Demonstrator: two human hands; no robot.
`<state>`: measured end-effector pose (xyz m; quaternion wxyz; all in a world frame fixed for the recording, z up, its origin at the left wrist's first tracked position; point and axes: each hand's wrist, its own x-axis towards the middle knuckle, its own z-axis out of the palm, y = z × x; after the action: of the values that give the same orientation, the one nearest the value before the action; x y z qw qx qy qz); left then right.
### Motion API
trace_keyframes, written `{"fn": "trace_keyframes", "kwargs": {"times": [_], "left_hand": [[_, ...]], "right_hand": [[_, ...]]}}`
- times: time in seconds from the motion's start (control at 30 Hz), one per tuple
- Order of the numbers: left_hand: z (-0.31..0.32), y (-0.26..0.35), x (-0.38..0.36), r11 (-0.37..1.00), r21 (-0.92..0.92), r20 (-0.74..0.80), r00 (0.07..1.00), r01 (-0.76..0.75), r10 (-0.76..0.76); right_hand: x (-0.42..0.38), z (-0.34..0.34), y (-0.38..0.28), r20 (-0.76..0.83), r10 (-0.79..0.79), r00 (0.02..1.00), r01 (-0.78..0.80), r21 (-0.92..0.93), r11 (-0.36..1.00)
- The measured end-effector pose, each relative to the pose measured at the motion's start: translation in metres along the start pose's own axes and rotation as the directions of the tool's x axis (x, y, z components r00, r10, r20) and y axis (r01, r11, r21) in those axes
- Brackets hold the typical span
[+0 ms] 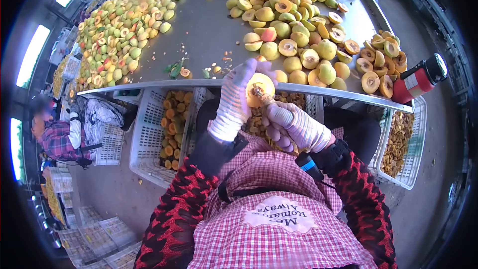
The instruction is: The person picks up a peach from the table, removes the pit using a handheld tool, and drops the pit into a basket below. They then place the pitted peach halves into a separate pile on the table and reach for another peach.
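My left hand (234,94), in a striped glove, is closed around a yellow peach half (266,83), its cut face towards me with a brown pit area in the middle. Close beside it, my right hand (298,125), gloved too, is closed with stained fingertips against the lower edge of the fruit. Whatever sits in its grip is mostly covered by the fingers, and I cannot make it out. Both hands are over the near edge of the metal table (199,32). Beyond them lies a heap of whole and halved peaches (308,57).
Another peach pile (132,32) covers the table's left side. A red bottle with a black lid (416,79) stands at the right corner. Below are a crate of halves (149,134) and a crate of brown pieces (417,144). A person in plaid (59,139) is at far left.
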<state>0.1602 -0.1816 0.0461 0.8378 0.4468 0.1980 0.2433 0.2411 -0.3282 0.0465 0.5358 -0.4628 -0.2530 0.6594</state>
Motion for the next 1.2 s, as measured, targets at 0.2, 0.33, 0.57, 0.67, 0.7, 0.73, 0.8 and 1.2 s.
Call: {"fn": "trace_keyframes", "kwargs": {"times": [0.2,0.33,0.57,0.67,0.7,0.73,0.8,1.2], "left_hand": [[-0.016,-0.015,0.007,0.913,0.406,0.15,0.988,-0.032,-0.032],[-0.018,-0.001,0.01,0.985,0.167,0.291,0.957,-0.034,-0.017],[-0.017,0.008,0.009,0.921,0.387,0.263,0.962,-0.041,-0.067],[-0.021,0.009,0.0,0.99,0.018,0.247,0.959,0.141,-0.141],[-0.023,0.006,-0.004,0.974,-0.149,0.253,0.958,0.174,-0.132],[-0.025,0.0,-0.003,0.96,-0.214,0.151,0.977,0.181,-0.151],[-0.03,-0.004,-0.003,0.95,-0.22,0.09,0.974,0.221,-0.206],[-0.058,0.038,-0.011,0.947,0.133,-0.235,0.919,-0.293,0.318]], "right_hand": [[0.007,-0.003,0.028,-0.083,-0.083,0.993,0.059,-0.256,0.965],[0.012,-0.003,0.02,-0.008,-0.026,1.0,0.027,0.042,0.999],[0.017,0.009,0.029,-0.076,-0.073,0.994,0.065,-0.096,0.993],[0.012,0.018,0.02,-0.033,-0.041,0.999,0.04,-0.015,0.999],[0.012,0.018,0.024,0.019,-0.071,0.997,0.07,0.03,0.997],[0.012,0.018,0.025,0.068,-0.104,0.992,0.099,0.073,0.992],[0.008,0.019,0.02,-0.031,-0.075,0.997,0.07,-0.131,0.989],[0.026,-0.014,0.029,-0.205,-0.433,0.878,0.112,-0.791,0.601]]}}
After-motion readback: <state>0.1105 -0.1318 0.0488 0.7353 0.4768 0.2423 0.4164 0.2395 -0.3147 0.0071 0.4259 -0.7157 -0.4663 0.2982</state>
